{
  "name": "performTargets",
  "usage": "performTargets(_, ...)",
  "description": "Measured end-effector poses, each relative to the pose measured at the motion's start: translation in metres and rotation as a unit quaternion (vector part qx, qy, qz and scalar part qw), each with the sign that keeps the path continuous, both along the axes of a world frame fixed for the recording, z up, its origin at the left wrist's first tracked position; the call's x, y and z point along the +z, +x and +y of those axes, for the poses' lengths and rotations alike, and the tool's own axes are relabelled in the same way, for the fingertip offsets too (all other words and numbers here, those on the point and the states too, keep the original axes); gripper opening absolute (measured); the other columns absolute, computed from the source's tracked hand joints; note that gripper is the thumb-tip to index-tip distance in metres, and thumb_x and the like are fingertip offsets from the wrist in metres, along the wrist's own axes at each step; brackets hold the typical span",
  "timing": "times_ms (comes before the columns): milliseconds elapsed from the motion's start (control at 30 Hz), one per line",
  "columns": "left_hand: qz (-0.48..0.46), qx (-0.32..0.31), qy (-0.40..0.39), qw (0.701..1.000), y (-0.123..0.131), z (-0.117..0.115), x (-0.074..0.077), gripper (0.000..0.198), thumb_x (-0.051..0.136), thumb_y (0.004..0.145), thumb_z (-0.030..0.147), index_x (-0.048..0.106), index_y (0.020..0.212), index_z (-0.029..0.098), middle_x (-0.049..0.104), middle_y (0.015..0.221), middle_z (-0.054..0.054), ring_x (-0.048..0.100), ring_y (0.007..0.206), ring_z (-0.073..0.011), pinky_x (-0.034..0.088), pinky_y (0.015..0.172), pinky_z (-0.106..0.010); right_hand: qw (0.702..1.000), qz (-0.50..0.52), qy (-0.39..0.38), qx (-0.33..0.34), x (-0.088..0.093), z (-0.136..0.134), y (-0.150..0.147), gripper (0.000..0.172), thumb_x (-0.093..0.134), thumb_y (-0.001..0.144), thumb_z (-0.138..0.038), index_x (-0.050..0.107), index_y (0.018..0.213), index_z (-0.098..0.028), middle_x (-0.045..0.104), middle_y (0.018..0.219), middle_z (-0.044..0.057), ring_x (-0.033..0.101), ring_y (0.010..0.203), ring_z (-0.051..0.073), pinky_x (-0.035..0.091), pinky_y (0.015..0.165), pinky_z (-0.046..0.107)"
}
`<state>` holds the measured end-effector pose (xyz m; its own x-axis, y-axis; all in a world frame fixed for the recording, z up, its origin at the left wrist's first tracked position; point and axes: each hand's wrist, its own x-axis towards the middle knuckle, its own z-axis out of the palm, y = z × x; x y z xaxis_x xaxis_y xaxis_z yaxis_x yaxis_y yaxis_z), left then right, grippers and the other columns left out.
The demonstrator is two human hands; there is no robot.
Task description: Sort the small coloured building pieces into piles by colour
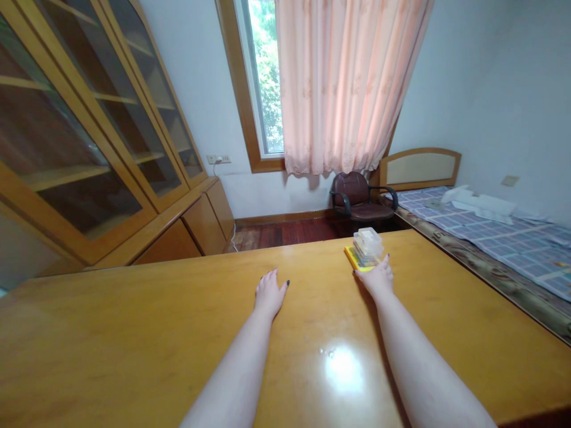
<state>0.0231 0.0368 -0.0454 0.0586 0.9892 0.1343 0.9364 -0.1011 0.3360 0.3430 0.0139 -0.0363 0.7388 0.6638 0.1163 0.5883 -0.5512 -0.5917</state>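
A small stack of clear plastic boxes [368, 245] with a yellow base sits near the far edge of a wooden table [134, 333]. My right hand [378, 277] reaches up to the stack's near side and touches it; its fingers are mostly hidden behind the hand. My left hand [270, 292] lies palm down on the bare tabletop to the left of the stack, with its fingers together and flat, holding nothing.
A wooden cabinet with glass doors [89, 131] lines the left wall. Beyond the table stand a dark red armchair [361, 199], a window with a pink curtain [343, 83], and a bed [499, 238] along the right.
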Motion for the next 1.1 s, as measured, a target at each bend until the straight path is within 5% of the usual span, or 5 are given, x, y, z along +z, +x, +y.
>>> performTargets(733, 0.037, -0.010, 0.013, 0.999, 0.006, -0.005, 0.002, 0.042, 0.046, 0.087, 0.035, 0.052, 0.124, 0.016, 0.051, 0.133, -0.013, 0.043, 0.124, -0.0262, 0.032, 0.105, -0.039, 1.000, 0.014, -0.002, -0.009, 0.010, -0.043, 0.003, 0.118, 0.071, 0.058, -0.050, 0.005, 0.144, -0.003, 0.026, 0.146, 0.027, 0.030, 0.133, 0.037, 0.026, 0.107, 0.045)
performTargets(833, 0.059, -0.012, 0.027, 0.998, 0.009, -0.010, 0.004, 0.035, 0.044, 0.088, 0.029, 0.056, 0.118, 0.016, 0.056, 0.123, -0.013, 0.048, 0.116, -0.0262, 0.037, 0.098, -0.039, 0.996, -0.015, 0.073, -0.037, 0.017, -0.065, -0.002, 0.096, 0.059, 0.071, -0.049, 0.016, 0.142, -0.002, 0.030, 0.144, 0.026, 0.030, 0.133, 0.036, 0.027, 0.106, 0.047)
performTargets(933, 0.100, -0.031, 0.043, 0.994, 0.016, -0.017, 0.007, 0.029, 0.038, 0.088, 0.021, 0.061, 0.105, 0.015, 0.060, 0.106, -0.014, 0.053, 0.103, -0.0264, 0.042, 0.089, -0.040, 0.974, -0.053, 0.199, 0.097, 0.019, -0.082, -0.026, 0.054, 0.035, 0.087, -0.041, 0.043, 0.128, -0.008, 0.054, 0.125, 0.019, 0.049, 0.118, 0.026, 0.036, 0.101, 0.038)
performTargets(1033, 0.129, -0.054, 0.045, 0.989, 0.024, -0.026, 0.011, 0.030, 0.035, 0.087, 0.014, 0.062, 0.100, 0.015, 0.060, 0.100, -0.013, 0.053, 0.099, -0.0262, 0.043, 0.086, -0.040, 0.931, -0.027, 0.150, 0.332, 0.013, -0.079, -0.072, 0.037, 0.034, 0.089, -0.035, 0.063, 0.101, -0.015, 0.067, 0.102, 0.013, 0.060, 0.097, 0.022, 0.044, 0.091, 0.033)
performTargets(1100, 0.130, -0.044, 0.049, 0.989, 0.028, -0.031, 0.012, 0.031, 0.034, 0.088, 0.015, 0.061, 0.102, 0.015, 0.060, 0.103, -0.014, 0.053, 0.100, -0.0263, 0.043, 0.086, -0.039, 0.894, -0.054, 0.115, 0.429, 0.007, -0.066, -0.105, 0.034, 0.036, 0.088, -0.028, 0.064, 0.102, -0.016, 0.067, 0.106, 0.011, 0.059, 0.102, 0.021, 0.041, 0.096, 0.032)
